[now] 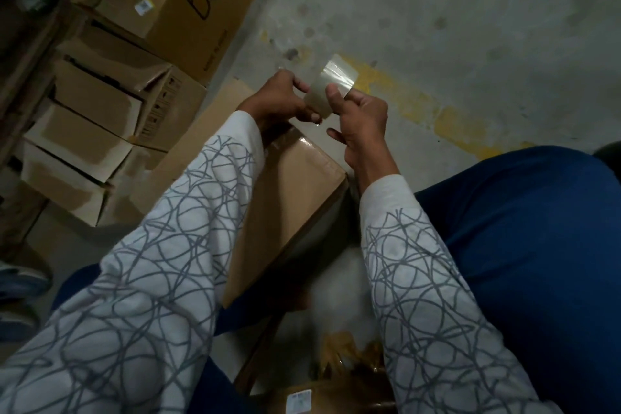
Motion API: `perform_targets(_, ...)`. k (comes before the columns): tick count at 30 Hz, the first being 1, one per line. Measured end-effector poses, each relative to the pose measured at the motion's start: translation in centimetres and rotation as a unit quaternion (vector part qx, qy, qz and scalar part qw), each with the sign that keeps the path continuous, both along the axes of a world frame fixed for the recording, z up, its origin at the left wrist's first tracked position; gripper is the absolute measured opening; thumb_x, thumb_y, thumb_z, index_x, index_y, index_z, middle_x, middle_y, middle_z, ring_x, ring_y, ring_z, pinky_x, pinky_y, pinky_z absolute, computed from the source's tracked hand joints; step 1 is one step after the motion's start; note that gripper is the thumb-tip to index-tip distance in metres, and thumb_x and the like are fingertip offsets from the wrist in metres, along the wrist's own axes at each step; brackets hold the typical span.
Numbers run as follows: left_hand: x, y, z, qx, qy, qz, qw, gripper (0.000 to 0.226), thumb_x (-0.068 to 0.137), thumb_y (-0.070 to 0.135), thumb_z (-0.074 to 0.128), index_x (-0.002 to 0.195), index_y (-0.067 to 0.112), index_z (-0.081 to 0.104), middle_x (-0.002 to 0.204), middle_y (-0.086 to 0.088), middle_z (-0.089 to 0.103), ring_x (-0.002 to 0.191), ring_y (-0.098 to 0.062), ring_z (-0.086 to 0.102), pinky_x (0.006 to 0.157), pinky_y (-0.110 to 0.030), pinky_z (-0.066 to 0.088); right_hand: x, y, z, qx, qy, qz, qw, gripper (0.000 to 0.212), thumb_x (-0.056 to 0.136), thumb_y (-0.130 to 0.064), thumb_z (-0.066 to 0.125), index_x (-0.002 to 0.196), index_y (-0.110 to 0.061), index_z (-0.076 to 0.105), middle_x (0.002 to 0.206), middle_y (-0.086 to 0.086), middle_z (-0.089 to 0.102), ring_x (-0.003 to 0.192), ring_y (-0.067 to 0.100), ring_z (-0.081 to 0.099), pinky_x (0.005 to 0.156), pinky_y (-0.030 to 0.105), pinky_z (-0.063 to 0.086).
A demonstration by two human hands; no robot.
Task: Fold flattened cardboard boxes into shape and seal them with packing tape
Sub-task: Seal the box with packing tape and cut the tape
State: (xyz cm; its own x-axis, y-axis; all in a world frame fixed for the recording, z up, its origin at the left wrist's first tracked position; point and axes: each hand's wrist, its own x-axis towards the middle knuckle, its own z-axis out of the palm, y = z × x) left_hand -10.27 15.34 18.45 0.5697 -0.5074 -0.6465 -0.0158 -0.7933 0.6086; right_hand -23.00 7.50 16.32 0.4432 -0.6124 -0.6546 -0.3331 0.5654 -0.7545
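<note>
Far to the left, at the frame's edge, a blue shoe (20, 279) on the concrete floor (470, 27). Just right of it, stacked cartons (97, 131) lying on their sides, flaps open towards the camera. Above and behind them, a large carton (188, 0) with dark lettering and a small white label. Beside the stack, a flat cardboard sheet (201, 124), partly hidden behind the left forearm.

Centre frame, both arms in patterned sleeves (161, 262) reaching forward over a cardboard box (292, 205) resting between the knees, with tape glinting along its far edge. Above that far edge, the left hand (274, 101), fingers (299, 85) curled round the tape roll (314, 99) and gripping it. Touching the roll from the other side, the right hand (364, 118), thumb and forefinger pinching the free end, remaining fingers loosely spread and holding nothing. Rising from that pinch, a short strip of tape (337, 76), clear and glossy, slanting up to the right.

Beyond the hands, a worn band of yellow paint (403, 101) crossing the floor. Farther right, blue trousers (521, 262) filling the lower corner.
</note>
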Motion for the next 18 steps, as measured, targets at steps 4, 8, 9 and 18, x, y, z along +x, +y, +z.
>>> perform_targets(4,-0.9,-0.9,0.3,-0.028,-0.006,0.042,0.999,0.035,0.073,-0.002,0.084,0.097,0.012,0.063,0.090,-0.008,0.071,0.084,-0.017,0.071,0.071,-0.024,0.060,0.3,-0.3,0.6,-0.130,0.021,0.042,0.990,0.019,0.087,-0.032,0.077,0.093,-0.014,0.077,0.089,0.003,0.074,0.078,0.011,0.064,0.068,0.027,0.055)
perform_targets(8,-1.3,-1.7,0.5,-0.022,-0.045,0.064,0.997,0.021,0.070,0.013,0.086,0.072,0.023,0.067,0.077,0.003,0.071,0.087,-0.015,0.069,0.092,-0.037,0.057,0.2,-1.9,2.1,-0.248,0.026,0.108,0.962,0.018,0.089,-0.030,0.074,0.099,-0.016,0.077,0.092,0.000,0.072,0.085,0.011,0.064,0.068,0.020,0.045)
perform_targets(9,-1.4,-1.9,0.6,-0.025,-0.044,0.067,0.996,0.022,0.071,0.013,0.085,0.072,0.023,0.066,0.076,0.004,0.070,0.085,-0.013,0.068,0.095,-0.038,0.056,0.2,-2.1,2.3,-0.253,0.022,0.110,0.961,0.019,0.088,-0.030,0.075,0.100,-0.016,0.078,0.092,0.000,0.073,0.087,0.012,0.065,0.071,0.022,0.047)
perform_targets(18,-3.4,0.6,5.2,-0.081,-0.005,0.079,0.994,0.052,0.080,-0.005,0.075,0.124,0.009,0.052,0.086,-0.016,0.076,0.082,-0.022,0.076,0.078,-0.032,0.058,-2.6,-0.6,4.2,0.080,-0.076,-0.096,0.989,0.018,0.087,-0.028,0.078,0.093,-0.014,0.069,0.097,0.007,0.075,0.090,0.021,0.073,0.083,0.042,0.062)
